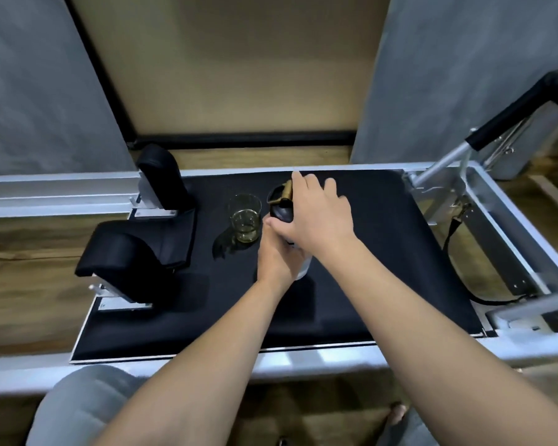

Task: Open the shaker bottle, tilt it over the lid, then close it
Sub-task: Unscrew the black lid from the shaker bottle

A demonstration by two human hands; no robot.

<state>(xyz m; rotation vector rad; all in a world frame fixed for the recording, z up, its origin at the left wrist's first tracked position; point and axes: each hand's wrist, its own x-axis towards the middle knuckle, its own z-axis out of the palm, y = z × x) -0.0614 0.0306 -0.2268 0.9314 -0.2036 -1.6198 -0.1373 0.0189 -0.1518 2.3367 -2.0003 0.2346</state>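
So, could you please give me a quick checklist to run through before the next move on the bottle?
1. Left hand steadying the bottle body: ok.
2. Right hand on the bottle's dark top: ok.
3. Top open or shut: cannot tell, hands cover it.
4. Glass upright beside the bottle, apart from it: ok.
5. Black mat dry: not ok, wet-looking patch by the glass.
6. Bottle's contents: cannot tell.

One bottle (282,214), one glass (245,222), two hands (316,217).

Left hand (279,252) wraps the shaker bottle (282,214) on the black pad (368,252); right hand (316,214) covers its top, beside a glass (245,217).
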